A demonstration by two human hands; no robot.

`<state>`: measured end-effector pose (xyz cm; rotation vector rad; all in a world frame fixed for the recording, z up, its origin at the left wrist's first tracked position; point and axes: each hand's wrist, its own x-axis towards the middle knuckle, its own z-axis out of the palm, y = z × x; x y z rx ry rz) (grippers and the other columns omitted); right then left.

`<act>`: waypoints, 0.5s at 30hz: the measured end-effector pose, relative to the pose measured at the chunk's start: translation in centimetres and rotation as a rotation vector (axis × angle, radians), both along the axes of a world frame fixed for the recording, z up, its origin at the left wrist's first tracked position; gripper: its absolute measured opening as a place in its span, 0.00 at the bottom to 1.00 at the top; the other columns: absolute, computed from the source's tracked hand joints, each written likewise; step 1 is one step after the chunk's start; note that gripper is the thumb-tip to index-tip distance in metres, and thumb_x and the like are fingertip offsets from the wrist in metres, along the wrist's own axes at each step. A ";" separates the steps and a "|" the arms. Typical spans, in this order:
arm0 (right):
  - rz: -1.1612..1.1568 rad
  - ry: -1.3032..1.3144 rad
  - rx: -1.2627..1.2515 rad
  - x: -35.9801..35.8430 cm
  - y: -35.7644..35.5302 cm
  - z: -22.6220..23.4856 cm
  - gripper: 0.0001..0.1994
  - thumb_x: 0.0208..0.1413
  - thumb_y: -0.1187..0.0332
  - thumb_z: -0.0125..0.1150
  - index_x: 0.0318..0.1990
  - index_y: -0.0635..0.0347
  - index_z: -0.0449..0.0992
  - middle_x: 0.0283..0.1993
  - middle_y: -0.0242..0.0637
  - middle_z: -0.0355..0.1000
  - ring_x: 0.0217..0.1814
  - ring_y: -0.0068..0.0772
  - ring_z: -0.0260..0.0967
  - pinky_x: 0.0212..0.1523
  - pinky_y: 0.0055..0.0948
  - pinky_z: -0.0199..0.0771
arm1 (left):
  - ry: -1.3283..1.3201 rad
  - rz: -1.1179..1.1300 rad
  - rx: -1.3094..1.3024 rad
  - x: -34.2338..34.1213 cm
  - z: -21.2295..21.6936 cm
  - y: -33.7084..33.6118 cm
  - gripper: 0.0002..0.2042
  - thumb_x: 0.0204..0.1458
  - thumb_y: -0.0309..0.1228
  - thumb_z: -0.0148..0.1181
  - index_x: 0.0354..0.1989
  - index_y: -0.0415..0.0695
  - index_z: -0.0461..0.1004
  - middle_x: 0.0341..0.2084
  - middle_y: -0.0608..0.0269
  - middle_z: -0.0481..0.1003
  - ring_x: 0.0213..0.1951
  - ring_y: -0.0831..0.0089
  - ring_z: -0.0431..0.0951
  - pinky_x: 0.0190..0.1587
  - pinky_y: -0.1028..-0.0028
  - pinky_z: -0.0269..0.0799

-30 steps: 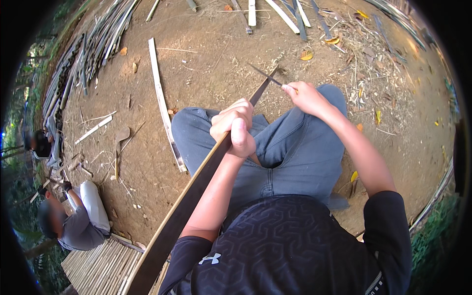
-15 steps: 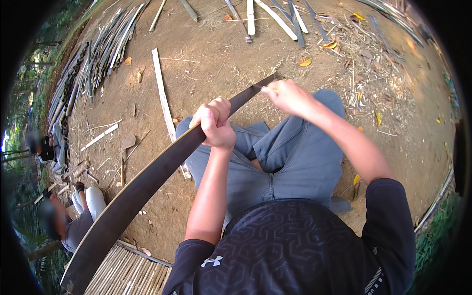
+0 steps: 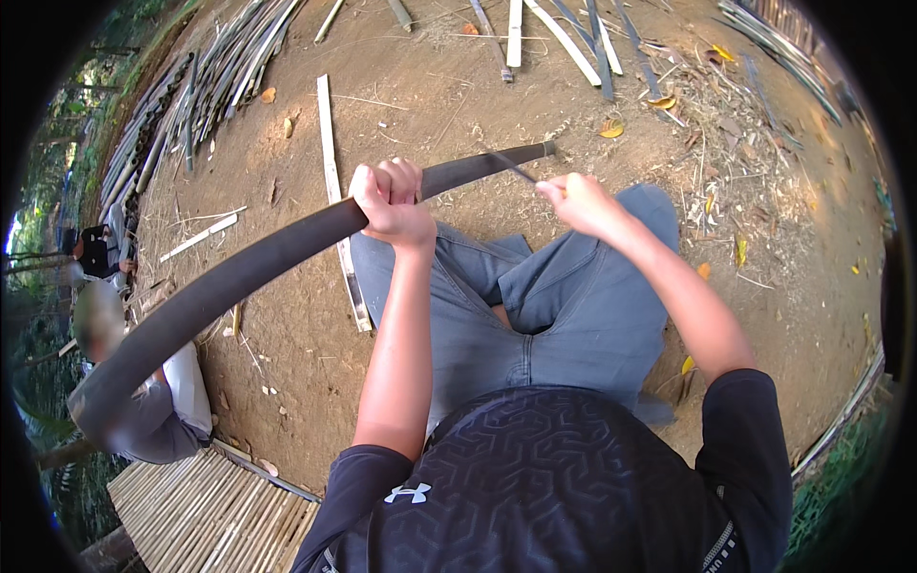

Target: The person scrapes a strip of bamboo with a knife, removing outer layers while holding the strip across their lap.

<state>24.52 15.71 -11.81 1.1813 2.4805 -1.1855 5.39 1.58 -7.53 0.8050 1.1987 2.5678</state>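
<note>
We are gripping a long dark strip in our left hand, while our right hand is pinching a thin blade against its end.

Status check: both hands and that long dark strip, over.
Left hand fisted around long dark strip. Right hand holds thin blade near strip's far end. Nothing blocking.
</note>
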 end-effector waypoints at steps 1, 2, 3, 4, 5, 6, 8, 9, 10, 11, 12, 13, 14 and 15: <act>-0.043 -0.073 -0.013 0.0 1.6 -2.1 0.20 0.67 0.54 0.47 0.43 0.61 0.80 0.36 0.50 0.79 0.40 0.52 0.78 0.49 0.51 0.73 | 0.010 -0.040 0.006 -0.6 -0.1 0.1 0.19 0.61 0.37 0.41 0.16 0.51 0.48 0.08 0.72 0.47 0.14 0.79 0.44 0.22 0.72 0.49; -0.039 -0.052 0.118 0.6 2.7 -4.5 0.21 0.68 0.54 0.46 0.43 0.64 0.79 0.33 0.50 0.78 0.38 0.50 0.77 0.46 0.47 0.74 | 0.014 -0.077 0.019 -1.2 -0.4 0.1 0.19 0.60 0.37 0.41 0.16 0.51 0.47 0.09 0.72 0.47 0.14 0.79 0.45 0.22 0.72 0.49; -0.041 -0.010 0.079 0.6 2.8 -4.8 0.22 0.68 0.53 0.46 0.43 0.64 0.79 0.33 0.50 0.78 0.37 0.50 0.77 0.45 0.45 0.74 | 0.019 -0.093 0.018 -1.9 -0.7 -0.6 0.19 0.60 0.38 0.41 0.16 0.51 0.47 0.09 0.71 0.47 0.14 0.79 0.45 0.22 0.72 0.49; -0.038 0.036 0.040 0.3 2.6 -4.8 0.22 0.68 0.53 0.46 0.43 0.65 0.78 0.33 0.51 0.78 0.37 0.50 0.76 0.44 0.44 0.74 | -0.019 -0.128 0.009 -2.2 -0.8 -0.7 0.20 0.60 0.39 0.40 0.16 0.51 0.47 0.09 0.71 0.46 0.15 0.77 0.46 0.22 0.70 0.49; -0.031 0.080 -0.011 0.1 2.3 -5.2 0.23 0.68 0.52 0.46 0.43 0.66 0.78 0.33 0.51 0.78 0.36 0.50 0.76 0.43 0.43 0.74 | -0.001 -0.124 0.017 -2.4 -1.0 -0.2 0.20 0.60 0.39 0.40 0.16 0.50 0.48 0.09 0.71 0.46 0.15 0.76 0.46 0.22 0.70 0.49; -0.074 0.261 0.050 0.5 2.5 -7.2 0.23 0.68 0.51 0.47 0.42 0.64 0.79 0.30 0.47 0.77 0.31 0.44 0.74 0.37 0.39 0.72 | -0.034 -0.138 0.008 -2.3 -0.4 0.4 0.20 0.60 0.39 0.40 0.16 0.50 0.47 0.09 0.70 0.46 0.15 0.76 0.47 0.22 0.69 0.48; -0.228 0.410 -0.042 0.1 2.1 -9.0 0.24 0.68 0.49 0.46 0.43 0.62 0.79 0.25 0.40 0.73 0.24 0.33 0.69 0.26 0.33 0.67 | 0.008 -0.139 0.021 -2.3 0.1 1.4 0.20 0.60 0.38 0.42 0.15 0.49 0.48 0.09 0.71 0.46 0.15 0.76 0.46 0.22 0.70 0.49; -0.331 0.365 -0.194 0.0 1.6 -8.7 0.23 0.68 0.48 0.46 0.43 0.61 0.78 0.24 0.36 0.70 0.22 0.28 0.65 0.22 0.30 0.64 | 0.010 -0.129 0.022 -2.6 0.5 1.1 0.19 0.59 0.36 0.42 0.16 0.50 0.48 0.09 0.71 0.46 0.14 0.77 0.46 0.22 0.70 0.49; -0.445 0.314 -0.328 0.2 1.8 -8.2 0.23 0.68 0.48 0.46 0.43 0.59 0.78 0.22 0.32 0.68 0.19 0.23 0.62 0.18 0.28 0.60 | 0.014 -0.130 0.013 -2.8 0.7 1.0 0.19 0.59 0.36 0.41 0.16 0.50 0.48 0.09 0.71 0.46 0.15 0.77 0.47 0.22 0.70 0.50; -0.512 0.352 -0.402 0.3 1.8 -8.6 0.23 0.68 0.47 0.46 0.44 0.58 0.76 0.23 0.30 0.66 0.19 0.20 0.59 0.16 0.25 0.56 | 0.018 -0.134 0.005 -2.9 0.9 1.0 0.19 0.59 0.36 0.41 0.16 0.50 0.48 0.09 0.71 0.46 0.15 0.77 0.47 0.23 0.70 0.51; -0.582 0.391 -0.477 0.2 1.7 -9.3 0.22 0.68 0.47 0.45 0.45 0.57 0.75 0.24 0.27 0.63 0.18 0.17 0.56 0.15 0.22 0.52 | 0.008 -0.141 -0.004 -3.2 1.1 0.9 0.18 0.59 0.36 0.41 0.16 0.50 0.48 0.09 0.71 0.47 0.15 0.76 0.48 0.24 0.70 0.52; -0.659 0.430 -0.547 0.4 1.7 -9.7 0.22 0.68 0.47 0.45 0.46 0.56 0.74 0.25 0.25 0.61 0.17 0.14 0.53 0.13 0.19 0.48 | -0.005 -0.157 -0.010 -3.5 1.2 1.1 0.18 0.59 0.36 0.42 0.17 0.50 0.48 0.09 0.70 0.47 0.16 0.76 0.48 0.24 0.70 0.52; -0.683 0.475 -0.570 0.5 2.1 -10.0 0.22 0.68 0.47 0.45 0.47 0.56 0.73 0.26 0.25 0.61 0.17 0.14 0.53 0.13 0.19 0.49 | -0.018 -0.174 -0.017 -3.6 1.3 1.3 0.18 0.59 0.36 0.42 0.17 0.50 0.49 0.10 0.70 0.48 0.16 0.76 0.49 0.25 0.69 0.53; -0.707 0.521 -0.592 0.5 2.5 -10.2 0.21 0.68 0.47 0.45 0.48 0.56 0.72 0.27 0.25 0.62 0.17 0.14 0.52 0.13 0.18 0.49 | -0.007 -0.182 -0.006 -3.6 1.4 1.7 0.18 0.60 0.36 0.42 0.17 0.49 0.50 0.10 0.70 0.49 0.16 0.76 0.50 0.25 0.70 0.54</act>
